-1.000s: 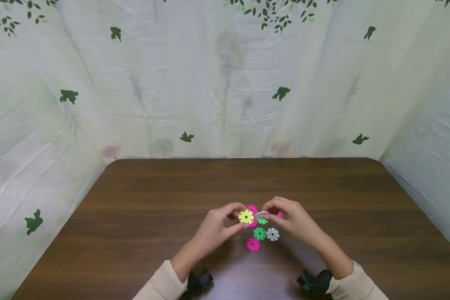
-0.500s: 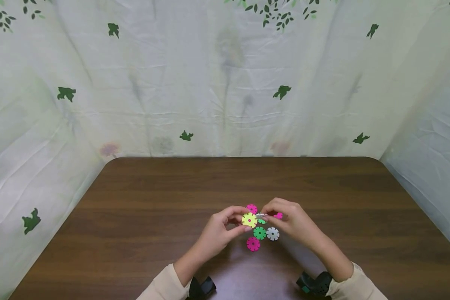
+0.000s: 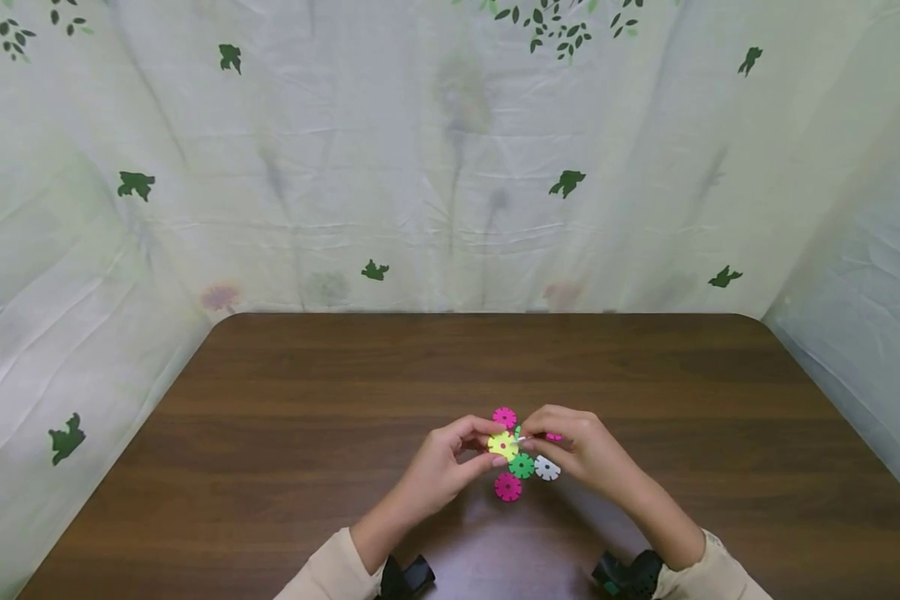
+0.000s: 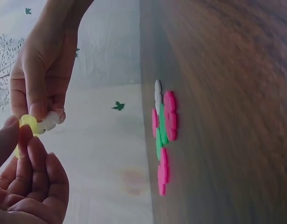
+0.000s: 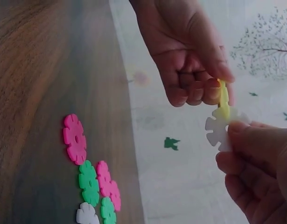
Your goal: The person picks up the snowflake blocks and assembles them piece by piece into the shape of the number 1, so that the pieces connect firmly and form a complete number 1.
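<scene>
My left hand (image 3: 442, 462) pinches a yellow notched flower-shaped disc (image 3: 502, 446) between thumb and fingers. With thumb and forefinger my right hand (image 3: 585, 442) holds a white notched disc (image 5: 218, 130). Both are raised above the table; in the right wrist view the yellow disc, seen edge-on, meets the white one's rim at about a right angle. How deep their slots engage I cannot tell. Below the hands lie a green disc (image 3: 521, 466), a loose white disc (image 3: 547, 467) and a pink disc (image 3: 507, 487). Another pink disc (image 3: 504, 417) lies just beyond the hands.
The brown wooden table (image 3: 307, 383) extends on all sides of the discs. A further pink disc (image 3: 553, 437) is partly covered by the right hand. Behind the table hangs a pale curtain (image 3: 420, 167) with green leaf and bird prints. Dark cameras sit on both wrists.
The left hand has brought the yellow disc right and slightly nearer, up against the white one. The right hand has lowered slightly, and its white disc has turned edge-on to the head camera.
</scene>
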A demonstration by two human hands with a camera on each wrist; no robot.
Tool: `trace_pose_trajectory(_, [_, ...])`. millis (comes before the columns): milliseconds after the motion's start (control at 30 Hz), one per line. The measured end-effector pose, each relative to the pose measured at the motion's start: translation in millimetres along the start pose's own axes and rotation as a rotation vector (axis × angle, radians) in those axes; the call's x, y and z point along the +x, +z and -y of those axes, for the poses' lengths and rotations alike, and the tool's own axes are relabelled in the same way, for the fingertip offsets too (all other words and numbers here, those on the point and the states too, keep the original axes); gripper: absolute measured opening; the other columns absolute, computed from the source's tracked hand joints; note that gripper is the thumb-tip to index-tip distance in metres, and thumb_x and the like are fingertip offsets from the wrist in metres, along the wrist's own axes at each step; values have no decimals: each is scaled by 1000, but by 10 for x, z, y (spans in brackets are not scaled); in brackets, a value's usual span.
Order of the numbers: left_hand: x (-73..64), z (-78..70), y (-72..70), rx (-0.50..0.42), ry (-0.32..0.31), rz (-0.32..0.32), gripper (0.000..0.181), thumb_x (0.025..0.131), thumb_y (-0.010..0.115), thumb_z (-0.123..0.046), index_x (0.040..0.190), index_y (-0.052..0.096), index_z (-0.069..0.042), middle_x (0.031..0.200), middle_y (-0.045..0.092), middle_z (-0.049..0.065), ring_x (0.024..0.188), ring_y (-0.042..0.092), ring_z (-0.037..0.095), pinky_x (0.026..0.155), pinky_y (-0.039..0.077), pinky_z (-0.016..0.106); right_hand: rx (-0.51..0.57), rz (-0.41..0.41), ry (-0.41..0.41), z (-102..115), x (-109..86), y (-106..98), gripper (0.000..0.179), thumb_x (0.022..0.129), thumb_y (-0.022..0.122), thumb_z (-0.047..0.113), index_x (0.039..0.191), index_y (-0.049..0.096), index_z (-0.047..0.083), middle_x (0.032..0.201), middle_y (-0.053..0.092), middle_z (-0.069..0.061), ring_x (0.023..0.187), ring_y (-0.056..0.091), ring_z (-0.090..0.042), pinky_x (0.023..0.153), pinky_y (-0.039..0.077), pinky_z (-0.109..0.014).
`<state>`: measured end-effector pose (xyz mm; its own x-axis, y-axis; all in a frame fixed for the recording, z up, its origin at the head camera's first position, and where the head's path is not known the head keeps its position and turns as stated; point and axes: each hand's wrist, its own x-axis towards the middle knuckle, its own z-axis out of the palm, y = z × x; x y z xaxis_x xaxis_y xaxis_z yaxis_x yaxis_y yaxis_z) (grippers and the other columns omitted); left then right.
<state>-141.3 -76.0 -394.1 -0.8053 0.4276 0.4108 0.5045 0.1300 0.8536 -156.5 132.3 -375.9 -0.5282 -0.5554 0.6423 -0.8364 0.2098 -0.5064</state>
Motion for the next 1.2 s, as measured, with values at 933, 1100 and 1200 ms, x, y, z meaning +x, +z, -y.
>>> trace_pose_trajectory(933, [-37,-27,76,599,316,29,43,83,65,-16,121,50,-5,107,59,3,90,54,12,79,43,23,161,75,448,-68,-221,-71,26,80,68,16,101,55,6,80,56,1,71,55,-14,60,47,-27])
trace_pose_trajectory(1100, [-27,24,69,507,307,4,44,78,71,-15,116,52,-2,107,59,6,101,54,16,87,41,25,54,203,502,-238,-403,-67,24,80,68,15,102,59,7,82,56,4,73,53,-10,63,46,-25])
trace_pose_trajectory(1200, [-27,40,64,485,292,-10,41,77,72,-14,112,53,-2,105,60,7,100,55,16,86,42,25,-25,276,513,-306,-482,-31,29,79,69,14,106,60,8,89,55,3,76,52,-11,65,45,-25])
